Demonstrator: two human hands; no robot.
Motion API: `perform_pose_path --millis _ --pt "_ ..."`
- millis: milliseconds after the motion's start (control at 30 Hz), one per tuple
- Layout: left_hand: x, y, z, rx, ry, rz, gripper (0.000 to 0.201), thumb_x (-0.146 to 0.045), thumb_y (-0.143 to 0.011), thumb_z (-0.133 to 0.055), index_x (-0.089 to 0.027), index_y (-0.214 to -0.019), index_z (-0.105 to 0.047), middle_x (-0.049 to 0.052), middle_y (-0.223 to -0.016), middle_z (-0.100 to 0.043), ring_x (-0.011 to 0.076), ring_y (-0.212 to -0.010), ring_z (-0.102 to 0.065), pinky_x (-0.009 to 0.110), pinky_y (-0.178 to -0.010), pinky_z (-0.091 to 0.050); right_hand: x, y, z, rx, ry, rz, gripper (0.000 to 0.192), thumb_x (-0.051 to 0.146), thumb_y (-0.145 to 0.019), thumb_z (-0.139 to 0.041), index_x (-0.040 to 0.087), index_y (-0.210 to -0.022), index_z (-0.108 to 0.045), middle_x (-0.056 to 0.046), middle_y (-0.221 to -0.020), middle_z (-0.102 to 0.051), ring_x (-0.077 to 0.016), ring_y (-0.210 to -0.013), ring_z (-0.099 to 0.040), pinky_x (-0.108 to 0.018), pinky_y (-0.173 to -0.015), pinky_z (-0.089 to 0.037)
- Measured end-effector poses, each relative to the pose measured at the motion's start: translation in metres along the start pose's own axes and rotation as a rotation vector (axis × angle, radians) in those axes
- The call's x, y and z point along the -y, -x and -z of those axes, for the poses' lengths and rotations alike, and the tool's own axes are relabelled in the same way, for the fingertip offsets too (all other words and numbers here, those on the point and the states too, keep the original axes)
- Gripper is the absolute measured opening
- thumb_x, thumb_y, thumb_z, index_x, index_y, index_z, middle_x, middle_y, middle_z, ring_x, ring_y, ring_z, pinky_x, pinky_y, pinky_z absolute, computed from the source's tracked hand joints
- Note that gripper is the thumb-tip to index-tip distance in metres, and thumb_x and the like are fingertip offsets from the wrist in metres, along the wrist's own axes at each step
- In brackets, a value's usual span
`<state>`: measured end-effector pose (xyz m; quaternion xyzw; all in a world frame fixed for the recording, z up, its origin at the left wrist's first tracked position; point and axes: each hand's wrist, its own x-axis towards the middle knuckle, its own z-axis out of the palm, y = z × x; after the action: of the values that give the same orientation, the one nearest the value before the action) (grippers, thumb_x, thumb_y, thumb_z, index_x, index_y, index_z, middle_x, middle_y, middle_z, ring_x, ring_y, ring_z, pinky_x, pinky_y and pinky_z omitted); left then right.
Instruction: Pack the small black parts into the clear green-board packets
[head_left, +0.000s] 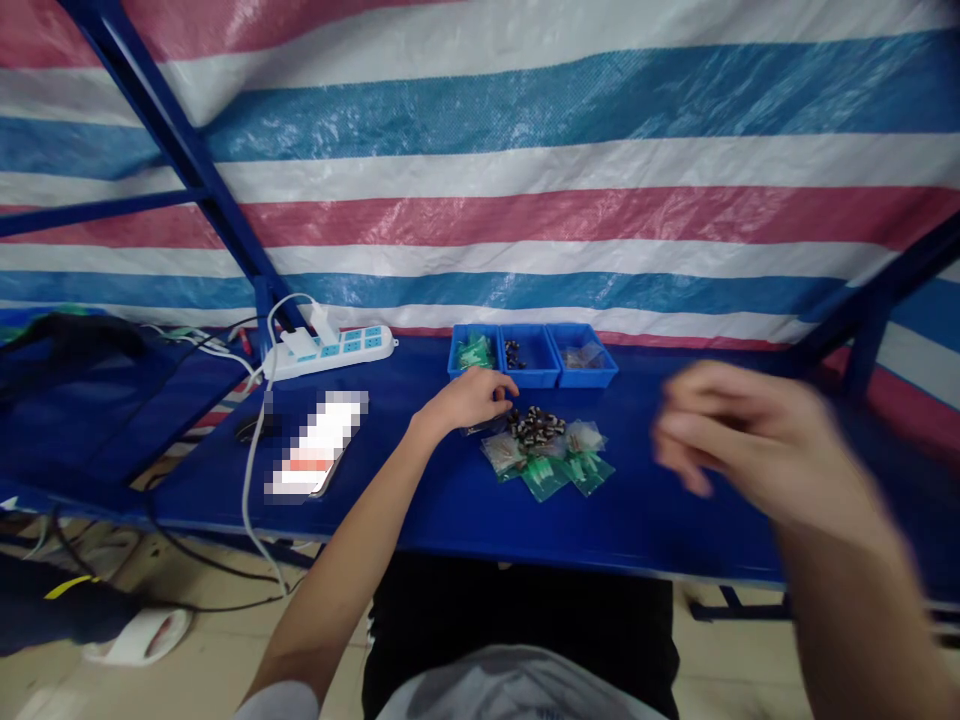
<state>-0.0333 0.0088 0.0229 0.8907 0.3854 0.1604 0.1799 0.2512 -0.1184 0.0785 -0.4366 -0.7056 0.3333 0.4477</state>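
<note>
My left hand [474, 397] reaches over the table just in front of the blue bins, palm down, with its fingers loosely bent and a gap between thumb and forefinger. A dark flat thing shows partly beneath it, its kind hidden. Right beside that hand is a heap of small black-and-silver parts [536, 426]. Around the heap's near side lie several small clear bags, among them a bag with green pieces [546, 474] and a bag with pale pieces [504, 452]. Off to the right, my right hand [739, 435] hangs above the table, bent at the fingers and smeared by motion.
Three joined bins stand at the back: a left bin [451, 352] with green bags, a middle bin [536, 380] with a few dark parts, a right bin [589, 378] with clear bags. A white power strip [367, 346], cable and bright phone [319, 445] are left. A person's sandalled foot shows lower left.
</note>
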Motion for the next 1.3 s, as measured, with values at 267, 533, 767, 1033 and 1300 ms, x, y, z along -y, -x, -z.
perform_pose_path --millis 267,533,767,1033,1300 --pt "-0.002 -0.002 -0.012 0.033 -0.051 -0.021 0.021 -0.026 -0.089 -0.063 -0.021 -0.105 -0.075 0.005 -0.089 -0.071 0.0169 -0.076 -0.064 0.028 -0.068 -0.046 -0.086 -0.095 -0.058 0.198 0.418 0.106 0.012 0.025 -0.089 -0.061 0.019 -0.082 -0.068 -0.002 -0.075 -0.072 -0.0182 -0.069 -0.066 -0.030 -0.067 -0.048" --pt "-0.007 -0.002 -0.017 0.028 -0.085 -0.050 0.020 -0.020 -0.092 -0.056 -0.022 -0.098 -0.075 0.005 -0.091 -0.071 0.0183 -0.081 -0.065 0.029 -0.070 -0.047 -0.098 -0.076 -0.071 0.216 0.645 0.242 0.019 0.021 -0.096 -0.051 0.020 -0.094 -0.070 -0.007 -0.091 -0.072 -0.0233 -0.089 -0.064 -0.035 -0.081 -0.046" --pt "-0.009 -0.004 -0.021 -0.023 -0.150 -0.044 0.021 -0.015 -0.094 -0.048 -0.017 -0.095 -0.069 0.008 -0.095 -0.067 0.0199 -0.087 -0.063 0.028 -0.069 -0.048 -0.101 -0.077 -0.079 0.193 0.622 0.239 0.019 0.019 -0.096 -0.051 0.020 -0.092 -0.069 -0.007 -0.090 -0.071 -0.0226 -0.089 -0.064 -0.035 -0.083 -0.046" --pt "-0.007 -0.005 -0.021 -0.001 -0.079 0.014 0.014 -0.016 -0.092 -0.055 -0.019 -0.094 -0.069 0.007 -0.094 -0.069 0.0191 -0.083 -0.065 0.029 -0.069 -0.049 -0.101 -0.078 -0.072 0.158 0.621 0.222 0.018 0.018 -0.095 -0.052 0.019 -0.091 -0.069 -0.006 -0.089 -0.071 -0.0215 -0.084 -0.064 -0.033 -0.079 -0.045" --pt "-0.009 -0.005 -0.022 -0.007 -0.138 -0.037 0.021 -0.017 -0.094 -0.050 -0.018 -0.100 -0.070 0.009 -0.099 -0.068 0.0225 -0.096 -0.064 0.032 -0.077 -0.051 -0.100 -0.076 -0.079 0.185 0.636 0.210 0.018 0.017 -0.095 -0.053 0.019 -0.090 -0.070 -0.006 -0.086 -0.069 -0.0218 -0.084 -0.063 -0.033 -0.078 -0.044"
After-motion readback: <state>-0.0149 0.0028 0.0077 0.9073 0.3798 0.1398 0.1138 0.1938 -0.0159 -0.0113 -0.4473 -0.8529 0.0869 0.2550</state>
